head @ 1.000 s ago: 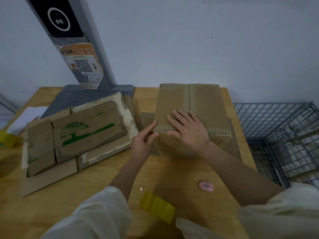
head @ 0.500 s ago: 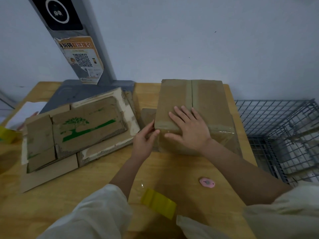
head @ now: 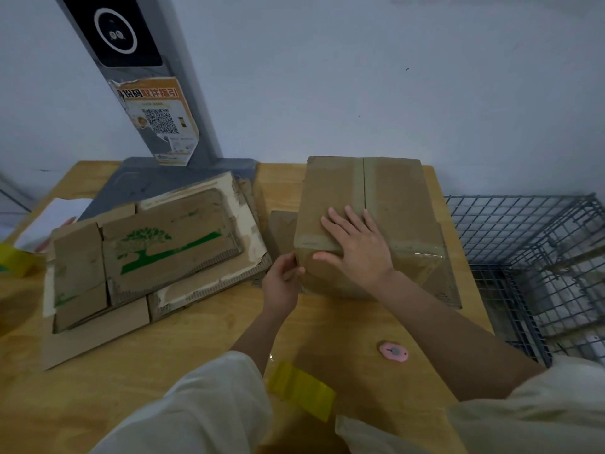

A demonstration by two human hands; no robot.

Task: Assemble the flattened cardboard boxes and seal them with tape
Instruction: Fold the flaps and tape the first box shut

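An assembled brown cardboard box (head: pixel 396 198) stands at the back right of the wooden table, with clear tape along its top seam and over its near edge. My right hand (head: pixel 355 245) lies flat, fingers spread, on the box's near top edge. My left hand (head: pixel 281 281) presses against the box's near left corner, fingers on the side face. A stack of flattened cardboard boxes (head: pixel 154 253), the top one printed with a green tree, lies to the left. A yellow tape roll (head: pixel 302 389) rests on the table near my body.
A small pink cutter (head: pixel 394 351) lies on the table (head: pixel 183 342) near my right forearm. A grey wire basket (head: pixel 530 257) stands off the table's right edge. A grey post with a QR sticker (head: pixel 160 122) rises at the back left. Another yellow object (head: pixel 13 260) sits at the far left.
My left hand has slid down from the box's top corner onto its near left side. My right hand has shifted slightly along the near edge while staying flat.
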